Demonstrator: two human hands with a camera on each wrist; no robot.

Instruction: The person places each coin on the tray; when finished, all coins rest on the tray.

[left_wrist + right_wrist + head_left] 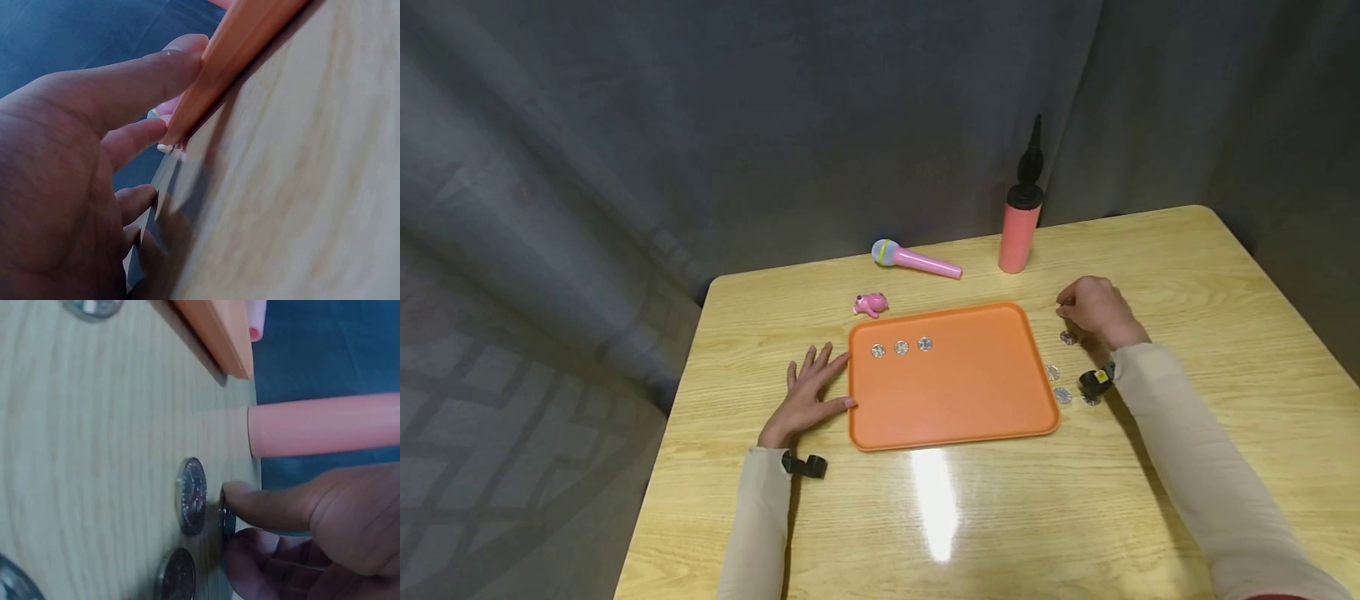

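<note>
A coin was pinched on edge, apparently, by the right hand; the tray was steadied by the flat, spread left hand. A firm pinch was needed.

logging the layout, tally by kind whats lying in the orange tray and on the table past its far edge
In the flat orange plastic tray and beyond its far edge:
round silver coins, in the tray: 3
pink plastic toy microphone: 1
small pink toy figure: 1
upright pink hand pump with a black nozzle: 1
Total: 6
</note>
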